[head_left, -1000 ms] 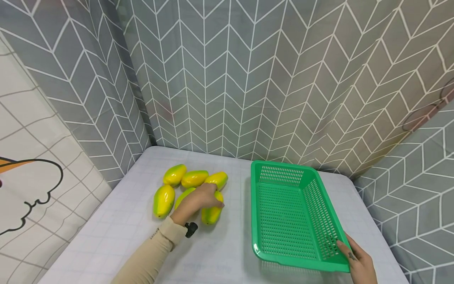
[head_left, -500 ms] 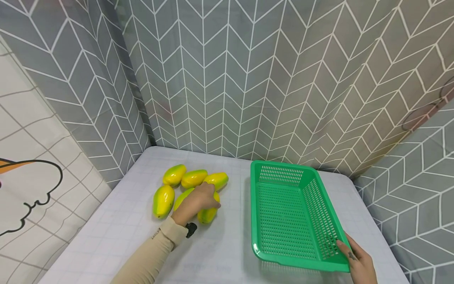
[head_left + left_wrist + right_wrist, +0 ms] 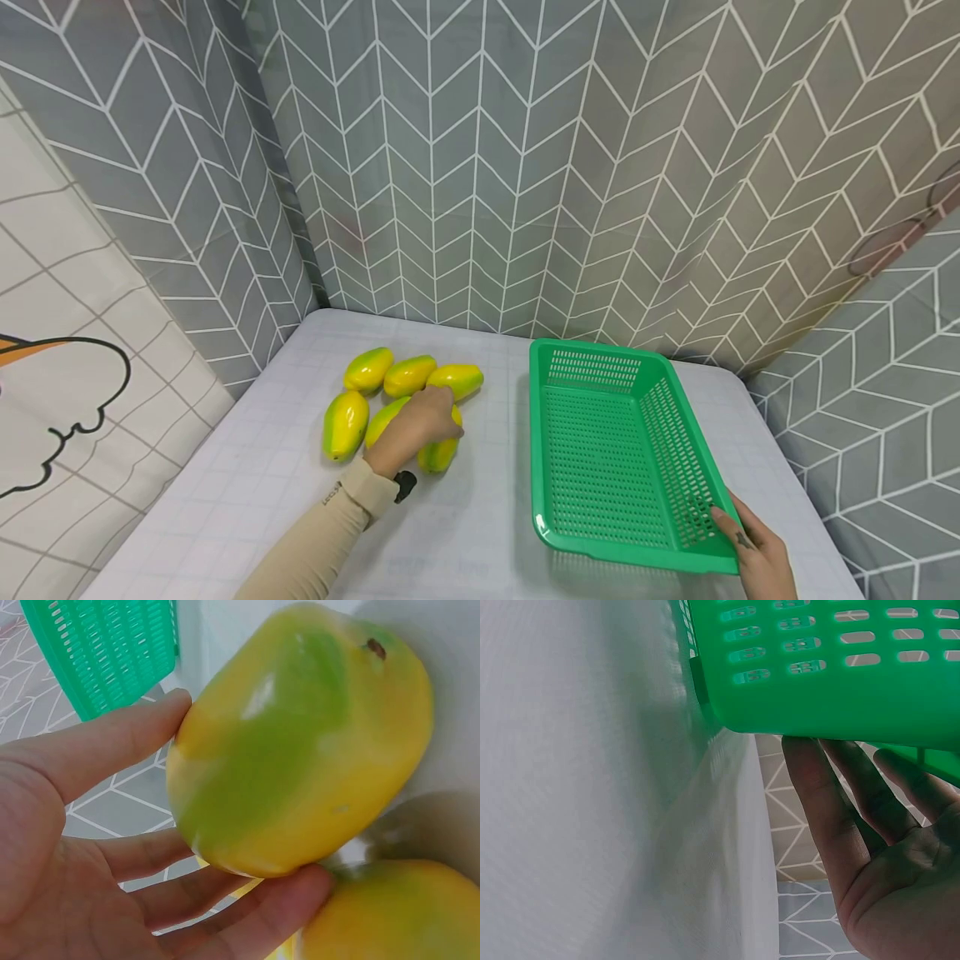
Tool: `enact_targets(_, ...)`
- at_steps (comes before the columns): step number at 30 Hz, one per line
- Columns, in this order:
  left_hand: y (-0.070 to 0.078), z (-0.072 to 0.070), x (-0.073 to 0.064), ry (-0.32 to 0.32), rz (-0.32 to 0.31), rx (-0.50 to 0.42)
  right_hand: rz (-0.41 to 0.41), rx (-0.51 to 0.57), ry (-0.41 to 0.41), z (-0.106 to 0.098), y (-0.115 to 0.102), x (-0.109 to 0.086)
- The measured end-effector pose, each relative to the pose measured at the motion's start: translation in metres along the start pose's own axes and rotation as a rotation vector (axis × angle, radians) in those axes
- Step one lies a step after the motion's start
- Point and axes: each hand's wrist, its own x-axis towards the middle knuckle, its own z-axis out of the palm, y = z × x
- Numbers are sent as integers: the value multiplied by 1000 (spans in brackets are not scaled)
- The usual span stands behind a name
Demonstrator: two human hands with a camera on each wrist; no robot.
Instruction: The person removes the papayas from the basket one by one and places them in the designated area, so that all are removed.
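Note:
My left hand (image 3: 426, 415) reaches over a group of glossy yellow-green papayas on the table. It grips the right front papaya (image 3: 438, 457), which fills the left wrist view (image 3: 300, 742) between thumb and fingers. Under the wrist lies another papaya (image 3: 384, 418), partly hidden. Three papayas line the back, the rightmost one (image 3: 459, 380) close to my knuckles, and one more papaya (image 3: 346, 426) lies at the left. On the right, my right hand (image 3: 763, 552) holds the near right corner of a green plastic basket (image 3: 600, 450), thumb over the rim and fingers against its outside (image 3: 817, 802).
A white cloth covers the table (image 3: 480, 533). Grey curtains (image 3: 465, 167) with white chevron lines stand behind and to the sides. A strip of white cloth surface separates the papayas from the basket, which has nothing in it.
The gripped papaya has shifted a little to the left, towards the one under my wrist. The back middle papaya has also moved slightly left. My right hand and the basket stay put.

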Motion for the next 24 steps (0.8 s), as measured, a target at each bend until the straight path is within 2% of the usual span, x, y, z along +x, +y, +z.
enact_targets(15,-3,-2,-2,48,18,53,-1,7,3,1,-1,0)
enact_targets(24,4,-4,-6,152,49,112,15,26,27,1,-1,0)
